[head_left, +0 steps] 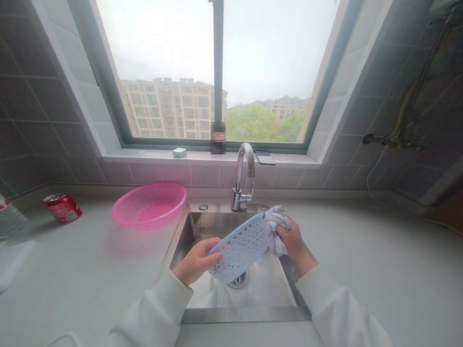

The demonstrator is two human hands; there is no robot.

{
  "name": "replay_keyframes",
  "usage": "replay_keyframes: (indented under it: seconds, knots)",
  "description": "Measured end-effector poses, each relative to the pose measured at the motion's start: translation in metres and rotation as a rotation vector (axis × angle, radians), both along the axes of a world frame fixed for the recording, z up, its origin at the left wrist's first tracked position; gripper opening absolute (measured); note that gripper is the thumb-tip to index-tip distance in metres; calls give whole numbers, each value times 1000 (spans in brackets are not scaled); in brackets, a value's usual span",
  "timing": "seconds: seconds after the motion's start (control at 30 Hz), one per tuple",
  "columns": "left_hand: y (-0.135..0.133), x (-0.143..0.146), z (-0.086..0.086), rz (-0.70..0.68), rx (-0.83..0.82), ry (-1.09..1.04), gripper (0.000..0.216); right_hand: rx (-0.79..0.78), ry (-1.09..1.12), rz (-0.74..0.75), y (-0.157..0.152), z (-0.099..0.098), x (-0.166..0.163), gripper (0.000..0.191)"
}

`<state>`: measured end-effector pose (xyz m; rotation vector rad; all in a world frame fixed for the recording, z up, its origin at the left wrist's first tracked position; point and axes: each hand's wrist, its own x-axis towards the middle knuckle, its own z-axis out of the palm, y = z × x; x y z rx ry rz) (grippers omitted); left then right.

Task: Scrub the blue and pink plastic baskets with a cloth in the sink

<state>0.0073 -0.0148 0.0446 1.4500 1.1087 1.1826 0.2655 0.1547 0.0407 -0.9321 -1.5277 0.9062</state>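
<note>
- The blue basket [240, 248] is in the air above the sink [188, 231], tilted, with its lower end over the drain [238, 279] and its higher end toward the tap [243, 176]. I think it is held over the basin so that any water falls into the sink and not on the bench [90, 270].
- The left hand [197, 262] takes the lower left end. Its fingers [215, 256] are closed on the rim, thumb on one side and the others behind, which seems to keep the basket steady at this angle.
- The right hand [294, 241] is at the upper right end. Its fingers [284, 236] are closed around a bunched white cloth [277, 224], and the cloth is pressed against the rim of the basket. The two hands are on opposite ends, so one can push while the other resists.
- A pink basket [149, 206] stands upright on the bench, just beside the left edge of the sink and apart from the hands.
- A red can [62, 207] lies on its side far to the left, well apart from the sink.
- On the window sill [144, 156] behind the tap lie a phone [265, 157] and a small green box [179, 152], probably there to be away from splashes.
</note>
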Motion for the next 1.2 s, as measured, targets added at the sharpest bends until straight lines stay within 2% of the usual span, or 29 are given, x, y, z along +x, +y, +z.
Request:
replay_keyframes:
  seconds: [0.1,0.2,0.3,0.33,0.43,0.47,0.53,0.63,0.7,0.8,0.87,0.93,0.97,1.07,1.13,1.2]
  knots:
    - [3,8,-7,70,-6,145,34,126,-126,-16,-4,2,0,20]
    - [6,20,-16,56,-21,272,23,360,-303,40,-19,2,-9,10]
    - [9,28,-20,100,-22,344,20,534,-390,134,-47,2,-24,4]
    - [9,29,-20,120,-11,362,20,609,-437,220,-57,2,-28,6]
    - [9,28,-15,144,19,415,21,757,-523,347,-66,1,-34,6]
    - [8,27,-13,143,18,427,22,737,-510,331,-61,0,-33,7]
    - [7,25,-11,134,-1,432,23,633,-431,200,-46,-1,-28,14]
    - [6,24,-11,116,-16,418,24,582,-383,68,-34,0,-23,11]
    - [7,25,-13,127,-15,421,24,631,-398,102,-45,2,-26,8]
    - [8,26,-16,173,58,481,22,807,-468,310,-75,6,-36,3]
    - [8,26,-16,179,92,515,22,860,-493,372,-82,7,-39,5]
    - [7,25,-14,161,62,506,24,751,-448,310,-70,6,-35,8]
    - [6,24,-13,148,37,490,25,679,-427,252,-59,5,-31,14]
    - [3,22,-9,102,8,448,25,525,-369,36,-31,2,-19,15]
    - [2,22,-7,92,4,424,26,529,-362,9,-34,2,-17,13]
    - [2,23,-7,118,1,420,27,635,-390,93,-53,4,-23,12]
